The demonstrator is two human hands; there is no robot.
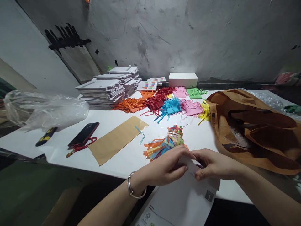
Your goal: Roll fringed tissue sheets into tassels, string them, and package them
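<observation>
A scuffed grey wall (188, 37) rises behind a white tabletop (127, 157), whose front edge runs just under the person's forearms.

At that front edge the left hand (166, 168) grips the upper edge of a printed white paper (185, 194), thumb on the near face and fingers curled over the far side. The right hand (213, 164) pinches the same edge close by, its fingertips almost meeting those of the left. The paper slants down past the front edge, with a dark square marked "1" near its right side; whether it is a single sheet or an envelope, I cannot tell. The step in hand looks like parting or straightening that upper edge. The next move, as I judge it, calls for one hand to keep the paper steady while the other works along the edge.

Just beyond the left hand, partly hidden by it, lies a bundle of multicoloured strips (162, 146). Leftward lie a brown paper sheet (119, 139), a pale blue strip (141, 133) at its right end, and a phone (84, 135) with a red cord (87, 145). A clear plastic bag (54, 110) covers part of the tabletop's left end. Toward the back edge stand stacks of white paper (101, 94), fringed paper bundles (171, 106) and a white box (183, 80). A brown bag (261, 128) fills the tabletop's right end.
</observation>
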